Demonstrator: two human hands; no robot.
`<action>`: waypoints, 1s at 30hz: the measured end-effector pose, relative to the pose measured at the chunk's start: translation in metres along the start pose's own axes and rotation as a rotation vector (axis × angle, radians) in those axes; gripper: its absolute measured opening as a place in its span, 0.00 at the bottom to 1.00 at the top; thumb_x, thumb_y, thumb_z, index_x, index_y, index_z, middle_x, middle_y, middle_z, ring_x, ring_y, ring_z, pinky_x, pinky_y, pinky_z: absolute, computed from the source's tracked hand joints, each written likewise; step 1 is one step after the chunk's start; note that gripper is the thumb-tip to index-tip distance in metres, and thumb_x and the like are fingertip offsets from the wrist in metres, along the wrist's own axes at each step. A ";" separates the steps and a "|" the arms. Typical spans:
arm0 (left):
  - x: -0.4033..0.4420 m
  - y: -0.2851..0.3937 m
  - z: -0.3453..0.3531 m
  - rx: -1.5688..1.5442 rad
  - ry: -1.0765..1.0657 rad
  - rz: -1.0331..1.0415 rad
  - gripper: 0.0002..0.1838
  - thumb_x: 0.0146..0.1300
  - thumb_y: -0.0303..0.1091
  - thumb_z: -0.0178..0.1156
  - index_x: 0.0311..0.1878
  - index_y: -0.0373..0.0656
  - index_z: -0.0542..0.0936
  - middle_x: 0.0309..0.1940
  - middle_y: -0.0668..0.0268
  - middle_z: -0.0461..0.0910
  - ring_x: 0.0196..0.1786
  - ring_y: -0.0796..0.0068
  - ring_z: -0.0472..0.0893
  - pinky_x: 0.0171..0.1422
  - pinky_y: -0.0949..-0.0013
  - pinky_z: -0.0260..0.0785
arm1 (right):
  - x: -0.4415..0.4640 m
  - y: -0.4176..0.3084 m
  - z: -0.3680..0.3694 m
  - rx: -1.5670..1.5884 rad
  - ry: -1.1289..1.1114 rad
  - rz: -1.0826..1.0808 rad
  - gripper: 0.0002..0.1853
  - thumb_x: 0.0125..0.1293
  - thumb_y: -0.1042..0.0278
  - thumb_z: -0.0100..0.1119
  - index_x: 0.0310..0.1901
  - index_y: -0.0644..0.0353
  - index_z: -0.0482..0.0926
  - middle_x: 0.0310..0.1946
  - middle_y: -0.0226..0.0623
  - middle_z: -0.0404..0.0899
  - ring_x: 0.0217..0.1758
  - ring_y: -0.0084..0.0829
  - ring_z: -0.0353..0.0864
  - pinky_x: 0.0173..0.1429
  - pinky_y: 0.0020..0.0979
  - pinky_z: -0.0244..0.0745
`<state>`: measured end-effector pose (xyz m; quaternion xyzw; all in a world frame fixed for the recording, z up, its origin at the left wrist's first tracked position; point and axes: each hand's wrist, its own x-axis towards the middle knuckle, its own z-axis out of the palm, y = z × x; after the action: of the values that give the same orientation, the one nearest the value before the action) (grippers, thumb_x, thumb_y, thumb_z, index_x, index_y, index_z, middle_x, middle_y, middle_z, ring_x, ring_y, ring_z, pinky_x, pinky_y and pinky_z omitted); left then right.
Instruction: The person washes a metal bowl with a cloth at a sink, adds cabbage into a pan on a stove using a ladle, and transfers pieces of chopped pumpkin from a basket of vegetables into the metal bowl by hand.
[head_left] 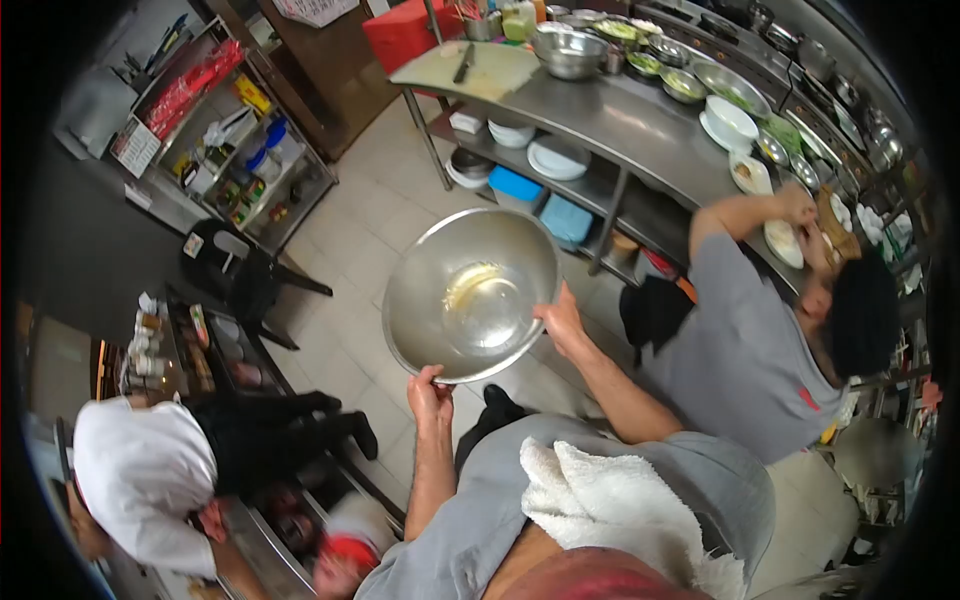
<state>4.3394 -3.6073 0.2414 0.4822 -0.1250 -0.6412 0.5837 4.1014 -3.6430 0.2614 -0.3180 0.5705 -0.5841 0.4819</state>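
Note:
A large metal mixing bowl (415,275) hangs in the air in front of me, tilted so that I look down into it. A small smear of pale yellowish matter (470,287) clings to its inner wall near the bottom. My left hand (430,397) grips the near rim at the lower left, thumb over the edge. On the right side of the rim, my right hand (562,322) is closed around the edge. The fingers under the bowl are partly hidden. A white towel (610,500) drapes over my chest.
A steel counter (620,120) at upper right carries several bowls, a knife (464,62) and a cutting board (495,72). A co-worker in grey (740,340) works close on my right. Another in white (150,470) bends at left. A black chair (235,270) stands by a shelf rack (300,195).

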 end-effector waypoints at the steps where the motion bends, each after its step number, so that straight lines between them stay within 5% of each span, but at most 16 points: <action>1: 0.026 0.017 0.002 0.012 -0.036 -0.002 0.06 0.47 0.21 0.54 0.26 0.43 0.70 0.20 0.73 0.70 0.17 0.82 0.64 0.36 0.64 0.71 | 0.019 -0.010 0.020 0.007 0.002 -0.020 0.36 0.40 0.85 0.49 0.58 0.65 0.61 0.44 0.41 0.71 0.45 0.32 0.71 0.49 0.28 0.67; 4: 0.085 0.068 0.027 0.029 -0.065 0.000 0.05 0.49 0.22 0.54 0.26 0.44 0.69 0.20 0.73 0.70 0.17 0.83 0.65 0.36 0.65 0.71 | 0.068 -0.031 0.066 0.007 0.010 0.001 0.36 0.40 0.85 0.49 0.59 0.65 0.61 0.47 0.41 0.70 0.49 0.34 0.70 0.53 0.28 0.65; 6: 0.129 0.095 0.039 0.012 -0.058 -0.001 0.06 0.50 0.20 0.53 0.31 0.41 0.69 0.22 0.70 0.72 0.16 0.81 0.65 0.24 0.73 0.66 | 0.108 -0.038 0.097 0.021 0.032 0.011 0.37 0.38 0.86 0.48 0.58 0.66 0.61 0.49 0.41 0.69 0.53 0.34 0.69 0.56 0.28 0.62; 14: 0.322 0.178 0.068 0.064 -0.228 -0.014 0.05 0.57 0.27 0.51 0.32 0.36 0.75 0.20 0.69 0.75 0.17 0.84 0.67 0.31 0.72 0.71 | 0.294 -0.059 0.226 0.023 -0.032 -0.095 0.36 0.38 0.87 0.48 0.57 0.66 0.63 0.50 0.41 0.70 0.54 0.34 0.69 0.57 0.29 0.63; 18: 0.417 0.230 0.083 0.073 -0.176 -0.012 0.04 0.56 0.28 0.55 0.27 0.38 0.73 0.19 0.69 0.74 0.16 0.83 0.68 0.34 0.69 0.72 | 0.408 -0.053 0.300 -0.021 -0.116 -0.101 0.38 0.37 0.87 0.48 0.59 0.66 0.61 0.51 0.42 0.70 0.55 0.35 0.68 0.58 0.28 0.62; 21: 0.474 0.272 0.092 0.096 -0.050 0.022 0.07 0.59 0.31 0.51 0.33 0.38 0.75 0.16 0.70 0.74 0.17 0.83 0.71 0.35 0.68 0.73 | 0.476 -0.064 0.365 -0.011 -0.238 -0.094 0.39 0.37 0.85 0.48 0.60 0.65 0.60 0.51 0.43 0.69 0.56 0.35 0.67 0.59 0.29 0.62; 23: 0.516 0.306 0.095 0.096 -0.065 0.092 0.08 0.59 0.32 0.52 0.33 0.38 0.76 0.19 0.70 0.75 0.18 0.83 0.72 0.36 0.67 0.73 | 0.519 -0.070 0.411 -0.046 -0.257 -0.062 0.43 0.35 0.87 0.46 0.62 0.65 0.57 0.54 0.39 0.67 0.59 0.34 0.64 0.59 0.27 0.60; 30: 0.695 0.412 0.101 0.108 -0.051 0.215 0.08 0.58 0.33 0.57 0.36 0.40 0.73 0.28 0.68 0.78 0.22 0.83 0.73 0.34 0.74 0.70 | 0.667 -0.069 0.557 0.156 -0.308 -0.002 0.33 0.38 0.86 0.47 0.55 0.69 0.63 0.46 0.43 0.71 0.49 0.35 0.71 0.53 0.28 0.65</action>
<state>4.6221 -4.3703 0.2617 0.4804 -0.2252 -0.5793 0.6188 4.3784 -4.4686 0.2912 -0.3658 0.4426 -0.5716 0.5862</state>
